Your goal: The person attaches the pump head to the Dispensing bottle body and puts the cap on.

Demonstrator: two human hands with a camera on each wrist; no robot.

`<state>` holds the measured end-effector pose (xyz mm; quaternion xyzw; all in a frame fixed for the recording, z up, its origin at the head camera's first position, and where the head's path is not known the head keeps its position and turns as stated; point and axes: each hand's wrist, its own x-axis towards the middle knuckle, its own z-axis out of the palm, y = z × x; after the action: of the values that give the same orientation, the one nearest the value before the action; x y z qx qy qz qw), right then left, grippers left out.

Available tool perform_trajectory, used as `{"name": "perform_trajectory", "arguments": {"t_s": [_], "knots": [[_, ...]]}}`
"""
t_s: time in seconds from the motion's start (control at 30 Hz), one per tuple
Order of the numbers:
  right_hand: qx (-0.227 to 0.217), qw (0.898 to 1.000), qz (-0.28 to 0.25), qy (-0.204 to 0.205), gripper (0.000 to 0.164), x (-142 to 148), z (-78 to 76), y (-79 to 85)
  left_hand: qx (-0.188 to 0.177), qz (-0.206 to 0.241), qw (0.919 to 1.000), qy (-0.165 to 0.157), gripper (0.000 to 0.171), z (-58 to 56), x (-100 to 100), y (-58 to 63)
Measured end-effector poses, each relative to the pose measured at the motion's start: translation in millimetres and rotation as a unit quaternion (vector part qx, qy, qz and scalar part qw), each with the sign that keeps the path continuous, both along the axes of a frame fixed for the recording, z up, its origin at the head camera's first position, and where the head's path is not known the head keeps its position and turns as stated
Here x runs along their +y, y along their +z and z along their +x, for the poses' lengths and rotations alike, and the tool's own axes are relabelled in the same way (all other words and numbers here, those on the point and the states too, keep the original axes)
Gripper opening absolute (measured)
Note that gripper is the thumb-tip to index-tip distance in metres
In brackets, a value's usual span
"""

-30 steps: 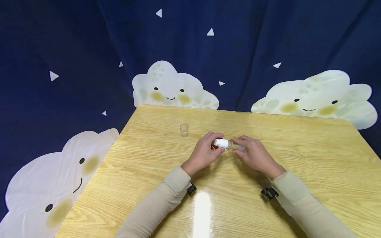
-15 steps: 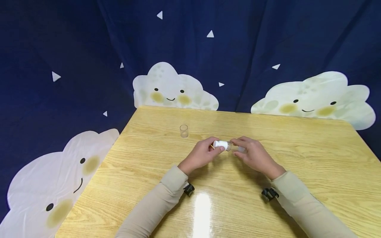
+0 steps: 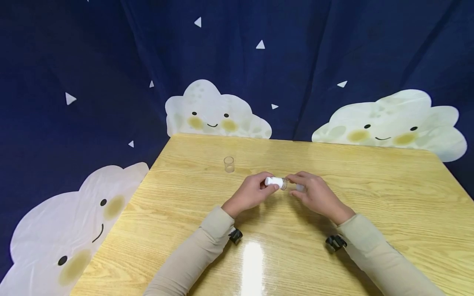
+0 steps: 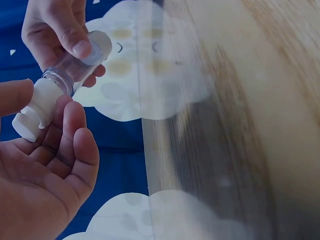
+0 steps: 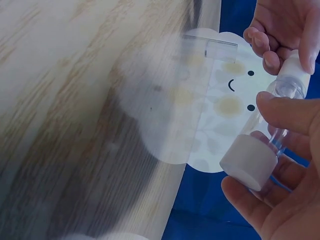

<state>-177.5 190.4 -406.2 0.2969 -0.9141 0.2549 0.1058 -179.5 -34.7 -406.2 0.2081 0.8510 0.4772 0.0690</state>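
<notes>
Both hands hold one small clear bottle (image 4: 75, 70), tilted on its side above the table. At its left end is a white top (image 3: 273, 182) with a short spout-like part, pinched between the thumb and fingers of my left hand (image 3: 249, 195). My right hand (image 3: 316, 195) grips the clear body, its thumb lying along the side. A wide white base (image 5: 250, 161) closes the other end. Between the top and the body sits a clear ringed neck (image 4: 59, 79). The right fingers hide part of the body in the head view.
A clear open-ended cap (image 3: 229, 165) stands on the wooden table (image 3: 200, 189), behind and left of the hands. A dark blue curtain (image 3: 229, 49) with printed clouds hangs beyond the table's back and left edges.
My left hand has shifted slightly and its thumb now lies lower along the white top, which has turned a little in the grip. The right hand has barely moved. The cap has stayed put.
</notes>
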Motion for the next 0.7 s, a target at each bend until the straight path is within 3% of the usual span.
{"name": "perform_trajectory", "arguments": {"t_s": [0.17, 0.37, 0.7], "knots": [[-0.002, 1.000, -0.001, -0.002, 0.040, 0.4, -0.1, 0.7, 0.034, -0.010, 0.9993, -0.008, 0.028, -1.0, 1.0, 0.0], [-0.004, 1.000, -0.004, -0.005, 0.040, 1.4, 0.6, 0.5, 0.084, -0.034, 0.9958, -0.009, 0.039, -2.2, 3.2, -0.6], [-0.009, 1.000, -0.009, -0.008, 0.041, 2.6, 1.2, -2.1, 0.095, -0.048, 0.9943, -0.008, 0.047, -0.5, 2.8, -3.1]]}}
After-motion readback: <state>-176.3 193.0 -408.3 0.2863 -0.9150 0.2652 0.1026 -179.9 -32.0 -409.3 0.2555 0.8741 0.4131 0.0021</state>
